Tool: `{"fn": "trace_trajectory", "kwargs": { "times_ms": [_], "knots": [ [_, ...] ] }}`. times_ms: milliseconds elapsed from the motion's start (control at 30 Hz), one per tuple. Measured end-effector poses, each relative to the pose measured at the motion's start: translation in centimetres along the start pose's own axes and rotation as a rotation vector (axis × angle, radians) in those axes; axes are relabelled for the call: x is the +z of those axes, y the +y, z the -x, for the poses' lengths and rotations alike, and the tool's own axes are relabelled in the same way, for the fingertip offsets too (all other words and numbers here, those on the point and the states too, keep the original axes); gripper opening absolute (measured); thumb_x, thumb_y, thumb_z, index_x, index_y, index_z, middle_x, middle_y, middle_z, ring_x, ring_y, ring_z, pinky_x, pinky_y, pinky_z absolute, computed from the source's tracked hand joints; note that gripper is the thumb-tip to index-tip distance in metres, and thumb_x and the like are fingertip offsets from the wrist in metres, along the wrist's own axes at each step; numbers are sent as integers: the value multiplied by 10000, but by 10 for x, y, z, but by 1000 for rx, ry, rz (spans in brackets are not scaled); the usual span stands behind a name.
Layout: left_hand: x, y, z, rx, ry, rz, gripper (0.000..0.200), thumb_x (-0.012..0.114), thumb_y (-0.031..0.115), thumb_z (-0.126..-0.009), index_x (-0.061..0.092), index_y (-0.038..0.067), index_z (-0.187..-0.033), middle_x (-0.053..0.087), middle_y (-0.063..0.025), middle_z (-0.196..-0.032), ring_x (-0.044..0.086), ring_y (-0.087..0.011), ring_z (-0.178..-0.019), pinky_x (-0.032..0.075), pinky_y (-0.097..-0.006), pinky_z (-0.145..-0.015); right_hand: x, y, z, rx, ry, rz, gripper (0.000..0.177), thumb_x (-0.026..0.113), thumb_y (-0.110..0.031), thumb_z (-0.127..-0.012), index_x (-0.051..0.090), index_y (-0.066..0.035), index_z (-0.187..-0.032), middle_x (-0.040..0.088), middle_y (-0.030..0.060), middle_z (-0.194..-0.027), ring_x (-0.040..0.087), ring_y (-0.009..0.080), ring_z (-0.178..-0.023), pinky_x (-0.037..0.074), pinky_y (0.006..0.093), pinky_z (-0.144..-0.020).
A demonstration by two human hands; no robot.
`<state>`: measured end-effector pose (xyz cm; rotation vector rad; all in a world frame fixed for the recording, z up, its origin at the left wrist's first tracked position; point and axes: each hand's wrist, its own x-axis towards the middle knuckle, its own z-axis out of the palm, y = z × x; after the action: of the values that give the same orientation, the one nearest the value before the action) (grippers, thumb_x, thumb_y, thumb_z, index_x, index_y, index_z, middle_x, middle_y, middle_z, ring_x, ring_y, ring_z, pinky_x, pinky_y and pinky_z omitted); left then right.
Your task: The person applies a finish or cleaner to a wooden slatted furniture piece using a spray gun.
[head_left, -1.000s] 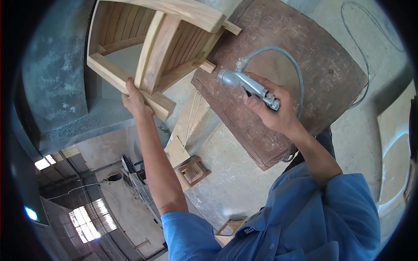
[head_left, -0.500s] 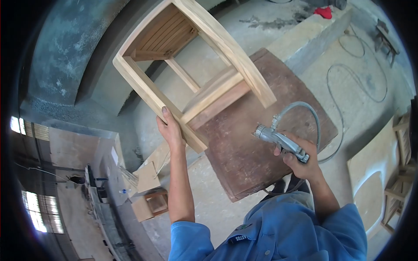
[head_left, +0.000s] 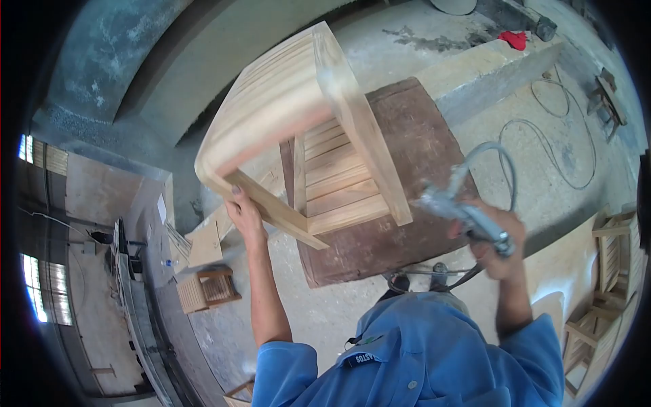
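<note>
A pale wooden stool (head_left: 271, 112) with a slatted top and a lower slatted shelf overlaps the brown square board (head_left: 424, 152) in front of me. My left hand (head_left: 245, 218) is closed around one of its legs on the near left side, thumb on top. In my right hand (head_left: 500, 237) is a metal spray gun (head_left: 475, 220), its nozzle toward the stool's right leg and a short gap away. Motion smears the gun and the right fingers. A grey hose (head_left: 489, 145) loops up from the gun.
The long air hose (head_left: 542, 142) curls over the concrete floor at right. A red cloth (head_left: 513, 40) lies on a low concrete ledge (head_left: 475, 78). Slatted wooden pieces (head_left: 618, 251) stand at far right, and a small wooden stool (head_left: 209, 289) sits at lower left. My feet are at the board's near edge.
The stool has been turned, so its slatted top and shelf now face me. My left hand has shifted slightly left; the right hand and spray gun have moved right.
</note>
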<state>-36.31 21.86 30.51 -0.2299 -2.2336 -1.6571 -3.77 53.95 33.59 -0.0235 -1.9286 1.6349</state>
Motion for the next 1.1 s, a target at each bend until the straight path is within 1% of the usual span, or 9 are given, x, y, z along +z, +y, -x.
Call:
{"fn": "trace_trajectory", "kwargs": {
  "times_ms": [33, 233, 267, 433, 567, 700, 833, 900, 1100],
  "knots": [
    [-10, -14, 20, -19, 5, -5, 580, 504, 483, -1006, 482, -18, -1297, 546, -118, -1182, 497, -188, -1082, 393, -334, -959, -25, -8, 4, 78, -59, -12, 652, 704, -472, -869, 606, 56, -1240, 712, 132, -913, 694, 170, -769, 548, 288, -701],
    [-50, -103, 114, 117, -8, -175, 527, 418, 378, -1052, 407, -53, -1355, 532, -200, -1261, 503, -276, -1156, 375, -368, -1012, -136, -73, -18, 281, -133, 307, 803, 688, -609, -830, 593, 72, -1245, 653, 78, -800, 612, 142, -633, 480, 276, -571],
    [-51, -115, 120, 103, 55, -99, 517, 409, 361, -1056, 402, -60, -1356, 530, -215, -1259, 507, -290, -1152, 376, -370, -1012, -147, -83, -21, 406, -166, 390, 829, 695, -623, -818, 588, 78, -1247, 648, 75, -819, 607, 140, -646, 483, 278, -585],
    [-62, -137, 90, -43, 72, -152, 492, 402, 333, -1060, 411, -69, -1344, 545, -226, -1241, 519, -299, -1127, 390, -354, -993, -179, -108, -19, 362, -289, 576, 770, 712, -589, -818, 614, 52, -1233, 631, 55, -771, 605, 125, -698, 482, 266, -631],
    [-64, -134, 56, -74, 87, 58, 483, 424, 348, -1054, 444, -65, -1303, 574, -191, -1193, 533, -266, -1089, 395, -341, -984, -171, -92, 10, 283, -288, 665, 608, 706, -457, -872, 631, 30, -1228, 646, 73, -777, 611, 132, -711, 490, 270, -686],
    [-49, -127, 56, -119, 102, -86, 490, 425, 359, -1056, 474, -65, -1295, 592, -160, -1208, 544, -238, -1098, 397, -337, -996, -148, -35, 46, 445, -199, 312, 557, 705, -407, -891, 627, 5, -1258, 656, 48, -808, 587, 111, -716, 492, 269, -699],
    [-18, -82, 145, -300, -212, 189, 669, 389, 522, -1032, 378, -3, -1447, 491, -141, -1400, 477, -225, -1267, 382, -368, -1059, -118, 8, 72, 469, -174, 256, 567, 713, -400, -889, 617, 9, -1271, 647, 33, -799, 570, 93, -705, 485, 256, -680],
    [5, -75, 180, -410, -102, 414, 761, 387, 576, -1010, 293, 3, -1501, 368, -154, -1516, 358, -274, -1384, 308, -386, -1124, -101, 17, 78, 484, -144, 172, 589, 712, -407, -891, 605, 23, -1279, 641, 31, -790, 563, 82, -695, 478, 249, -681],
    [9, -99, 151, -200, -74, 53, 828, 395, 636, -981, 289, -10, -1488, 390, -183, -1481, 363, -278, -1370, 278, -393, -1131, -49, 40, 66, 509, 6, 0, 686, 624, -514, -926, 537, 24, -1342, 669, 64, -792, 618, 83, -676, 415, 193, -453]
  ]
}}
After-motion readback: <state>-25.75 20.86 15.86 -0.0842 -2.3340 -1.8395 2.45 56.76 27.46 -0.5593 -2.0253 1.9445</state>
